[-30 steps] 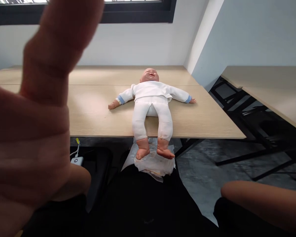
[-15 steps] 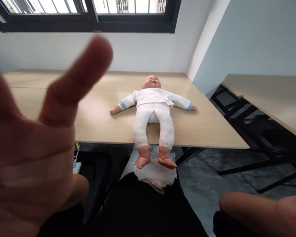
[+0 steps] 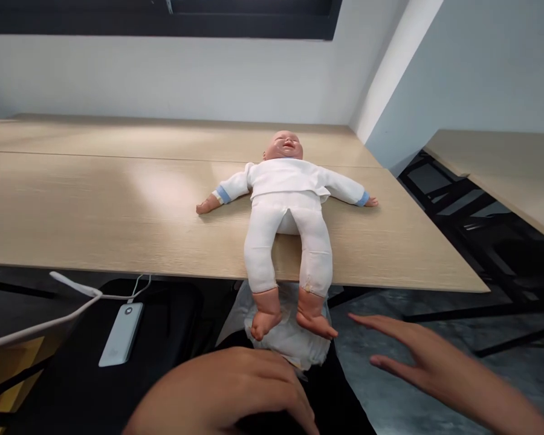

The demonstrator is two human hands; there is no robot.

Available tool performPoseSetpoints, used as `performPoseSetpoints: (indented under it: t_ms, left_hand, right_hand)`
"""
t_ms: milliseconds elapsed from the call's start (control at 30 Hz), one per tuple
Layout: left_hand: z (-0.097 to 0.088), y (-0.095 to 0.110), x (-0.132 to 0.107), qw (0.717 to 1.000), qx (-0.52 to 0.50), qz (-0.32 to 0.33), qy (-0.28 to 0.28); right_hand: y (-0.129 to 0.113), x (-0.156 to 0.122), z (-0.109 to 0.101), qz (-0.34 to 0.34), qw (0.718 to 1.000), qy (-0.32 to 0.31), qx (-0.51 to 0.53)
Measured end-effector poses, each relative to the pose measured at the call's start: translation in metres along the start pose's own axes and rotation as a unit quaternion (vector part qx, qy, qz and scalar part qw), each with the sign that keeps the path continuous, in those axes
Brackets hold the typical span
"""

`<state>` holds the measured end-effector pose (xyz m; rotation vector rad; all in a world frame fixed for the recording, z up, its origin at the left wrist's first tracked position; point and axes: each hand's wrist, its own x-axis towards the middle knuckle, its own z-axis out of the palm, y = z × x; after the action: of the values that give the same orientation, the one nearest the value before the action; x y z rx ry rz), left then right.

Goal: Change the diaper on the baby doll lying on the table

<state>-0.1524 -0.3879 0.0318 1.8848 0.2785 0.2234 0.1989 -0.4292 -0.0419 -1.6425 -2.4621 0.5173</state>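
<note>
A baby doll (image 3: 286, 205) lies on its back on the wooden table (image 3: 95, 205) — head pointing away, feet past the edge above a diaper (image 3: 288, 345) — left hand (image 3: 222, 386) loosely curled, empty; right hand (image 3: 435, 368) open.

Doll head (image 3: 284, 147) smooth plastic, suit (image 3: 286, 180) matt cloth, table (image 3: 95, 205) wood-grain lam.

**Partly Hidden and Cut-Off Items, Lower Frame and Edges**

Left hand (image 3: 213, 393): wrist and fingertips cut off by bottom edge, lower centre. Right hand (image 3: 439, 368): forearm cut off at lower right; fingers slightly blurred. Crumpled white bundle (image 3: 285, 341): partly hidden by baby doll's feet (image 3: 266, 323) and left hand; material unclear. Power bank (image 3: 121, 334): marking too small to read. Side table (image 3: 503, 163): cut off by right edge. Window frame (image 3: 163, 18): cut off by top edge.
</note>
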Motion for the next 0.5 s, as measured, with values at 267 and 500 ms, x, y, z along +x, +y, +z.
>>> performPoseSetpoints:
  t_ms: [267,500]
  left_hand:
    - [0.046,-0.093,0.03,0.971,0.03,-0.228,0.065]
    - [0.046,-0.14,0.039,0.972,0.041,-0.197,0.125]
  right_hand:
    - [-0.021,0.049,0.098,-0.011,0.996,-0.079,0.046]
    - [-0.024,0.049,0.083,-0.035,0.996,0.001,0.077]
